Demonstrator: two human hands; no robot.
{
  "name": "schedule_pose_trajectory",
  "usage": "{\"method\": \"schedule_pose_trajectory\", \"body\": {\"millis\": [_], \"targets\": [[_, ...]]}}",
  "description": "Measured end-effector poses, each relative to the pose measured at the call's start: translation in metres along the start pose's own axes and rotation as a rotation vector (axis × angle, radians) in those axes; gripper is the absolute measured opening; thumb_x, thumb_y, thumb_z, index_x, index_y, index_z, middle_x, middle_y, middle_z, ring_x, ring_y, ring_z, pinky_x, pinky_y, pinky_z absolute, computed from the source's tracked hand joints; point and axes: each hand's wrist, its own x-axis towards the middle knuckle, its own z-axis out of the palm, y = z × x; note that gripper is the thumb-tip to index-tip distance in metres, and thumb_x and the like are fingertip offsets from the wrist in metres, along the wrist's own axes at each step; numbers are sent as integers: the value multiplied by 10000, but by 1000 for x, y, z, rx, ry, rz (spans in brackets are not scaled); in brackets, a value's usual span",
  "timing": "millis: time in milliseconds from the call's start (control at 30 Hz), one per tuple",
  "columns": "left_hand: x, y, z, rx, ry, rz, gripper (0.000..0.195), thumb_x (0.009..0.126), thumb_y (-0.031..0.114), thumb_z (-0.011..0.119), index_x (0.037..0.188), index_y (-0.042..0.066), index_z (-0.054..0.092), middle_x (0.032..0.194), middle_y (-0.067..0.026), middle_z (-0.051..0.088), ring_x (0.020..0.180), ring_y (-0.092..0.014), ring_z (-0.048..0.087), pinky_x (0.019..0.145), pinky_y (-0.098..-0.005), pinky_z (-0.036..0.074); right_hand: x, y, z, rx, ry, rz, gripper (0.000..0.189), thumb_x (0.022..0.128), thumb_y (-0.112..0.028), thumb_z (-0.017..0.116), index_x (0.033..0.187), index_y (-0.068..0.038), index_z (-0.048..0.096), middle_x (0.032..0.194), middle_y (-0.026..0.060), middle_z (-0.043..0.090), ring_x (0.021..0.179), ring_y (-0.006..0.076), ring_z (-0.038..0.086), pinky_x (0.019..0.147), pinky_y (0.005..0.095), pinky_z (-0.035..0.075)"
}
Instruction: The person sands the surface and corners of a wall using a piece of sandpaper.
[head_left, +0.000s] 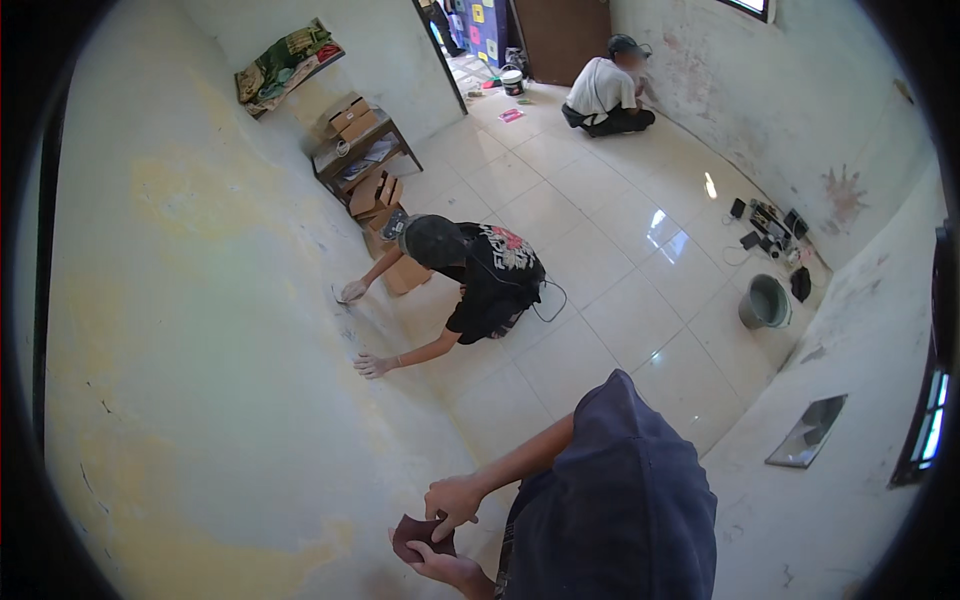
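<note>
A small, bent piece of dark maroon sandpaper (416, 534) lies between my hands, close to the wall. My left hand (448, 568) supports it from below, thumb resting over its lower edge. From above, my right hand (456, 501) presses fingers onto its right side. My right arm reaches out of a dark blue sleeve (637, 480), which fills the bottom middle. The painted wall (225, 375) beside my hands is pale with yellowish patches and a few dark cracks.
A person in black (491, 270) crouches ahead, both hands at the wall. Another person (604, 90) squats by the far wall. Cardboard boxes (375, 195) and a wooden shelf (360, 154) stand left; a grey bucket (763, 301) and electronic devices (772, 229) sit right on the tiled floor (570, 247).
</note>
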Motion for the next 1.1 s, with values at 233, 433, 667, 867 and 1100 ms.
{"method": "schedule_pose_trajectory", "body": {"millis": [233, 433, 667, 867, 1100], "targets": [[8, -8, -64, -1, 100, -29, 386, 1018, 281, 394, 1312, 39, 461, 1271, -166, 497, 1148, -309, 525, 916, -405, 500, 28, -25, 79, -323, 312, -43, 380, 850, -481, 647, 893, -111, 722, 649, 114, 669, 645, 298, 673, 614, 430, 524], [14, -13, -98, -61, 221, 54, 558, 948, 454, 533, 1289, 13, 515, 1276, -209, 543, 1009, -279, 577, 761, -384, 503, 39, -54, 112, -376, 405, -55, 400, 857, -489, 621, 862, -98, 706, 637, 146, 641, 662, 368, 644, 604, 476, 500], [9, -8, -114, -262, -337, 162, 623, 961, 454, 498, 1328, -35, 378, 1207, -184, 507, 1029, -289, 586, 843, -375, 516, 32, -54, 101, -241, 479, 35, 497, 803, -572, 661, 734, -82, 701, 639, 89, 673, 638, 325, 658, 593, 439, 510], [-6, 10, -111, 109, -822, 474, 843, 876, 580, 584, 1352, -45, 278, 1180, -192, 489, 969, -269, 588, 794, -363, 514, 9, -39, 101, 15, 365, 197, 424, 833, -438, 694, 633, -65, 684, 567, 9, 668, 464, 166, 632, 468, 313, 509], [-30, 17, -67, 171, -448, 262, 664, 767, 426, 798, 1126, -36, 482, 958, -115, 560, 838, -230, 588, 745, -340, 493, -7, -34, 125, 146, 390, 272, 170, 726, -190, 716, 619, -64, 675, 586, 69, 676, 478, 198, 643, 509, 326, 535]]}}
